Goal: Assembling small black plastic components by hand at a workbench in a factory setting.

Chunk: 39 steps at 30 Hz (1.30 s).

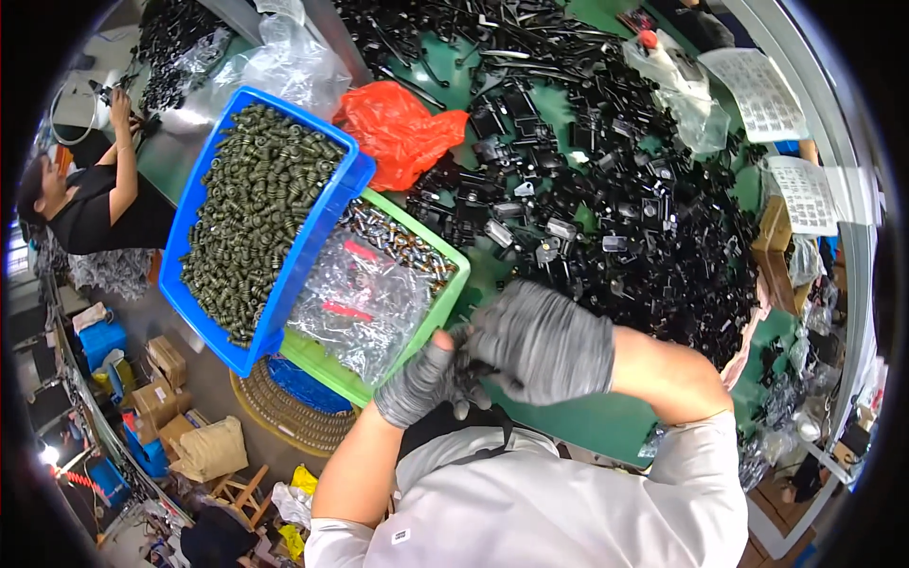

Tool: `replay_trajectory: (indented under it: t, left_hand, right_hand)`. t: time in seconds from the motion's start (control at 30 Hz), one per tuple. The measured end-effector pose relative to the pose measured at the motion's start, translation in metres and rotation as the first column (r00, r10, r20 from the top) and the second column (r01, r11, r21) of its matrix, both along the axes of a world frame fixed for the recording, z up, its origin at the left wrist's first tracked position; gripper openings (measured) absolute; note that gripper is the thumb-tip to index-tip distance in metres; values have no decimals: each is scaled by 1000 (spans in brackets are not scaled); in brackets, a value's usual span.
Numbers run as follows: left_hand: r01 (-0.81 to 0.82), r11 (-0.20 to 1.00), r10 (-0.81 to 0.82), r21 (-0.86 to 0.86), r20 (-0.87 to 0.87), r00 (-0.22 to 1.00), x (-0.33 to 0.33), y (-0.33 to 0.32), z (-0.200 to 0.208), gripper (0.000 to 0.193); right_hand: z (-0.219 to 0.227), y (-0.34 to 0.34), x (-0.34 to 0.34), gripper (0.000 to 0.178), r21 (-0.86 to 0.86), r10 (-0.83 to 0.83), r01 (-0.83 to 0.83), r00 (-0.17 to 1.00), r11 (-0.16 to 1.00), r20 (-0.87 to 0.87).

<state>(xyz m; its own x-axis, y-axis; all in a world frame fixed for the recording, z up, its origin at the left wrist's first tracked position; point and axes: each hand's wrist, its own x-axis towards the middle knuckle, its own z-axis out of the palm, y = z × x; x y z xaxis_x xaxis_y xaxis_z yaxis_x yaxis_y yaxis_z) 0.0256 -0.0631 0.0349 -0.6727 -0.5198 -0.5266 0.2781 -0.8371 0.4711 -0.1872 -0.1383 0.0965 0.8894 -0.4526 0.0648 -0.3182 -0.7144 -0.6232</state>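
Observation:
Both my hands wear grey knit gloves and meet at the table's near edge, beside the front right corner of a green bin (445, 284). My left hand (417, 383) is closed, its bare thumb tip pointing up. My right hand (549, 343) is closed too, its back toward me and its fingers curled against the left. What lies between them is hidden by the gloves. Clear plastic bags with red marks (355, 303) and small metal screws (402, 241) fill the green bin. A blue bin (355, 170) full of dark olive ribbed parts rests on its left side.
Piles of black plastic and metal parts (606, 208) spread over the green tabletop (559, 426) ahead and to the right. A red plastic bag (402, 133) lies behind the bins. Another person (90, 204) works at far left. Cardboard boxes (156, 398) stand on the floor.

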Motion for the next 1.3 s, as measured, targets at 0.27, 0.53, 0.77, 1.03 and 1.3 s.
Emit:
replay_trajectory:
  t: [0.27,0.53,0.77,1.03,1.3]
  left_hand:
    - [-91,909,130,-408,69,989,-7,30,-60,60]
    - [-410,895,437,179,-158,886,7,33,-34,62]
    - [-506,819,537,270,-50,842,35,58,-31,63]
    - [-510,839,495,192,120,860,41,56,-18,71]
    - [-468,883,466,-19,149,872,28,50,-17,68]
  right_hand:
    - [8,-55,57,25,488,264,-238,964,840,15]
    - [-171,-311,10,34,-232,-851,819,508,525,-131]
    - [-179,-386,19,33,-406,-973,887,230,220,-26]
    - [-181,-427,-44,35,-567,-946,775,118,278,-302]
    - [-134,-382,-83,24,-701,-855,677,481,222,195]
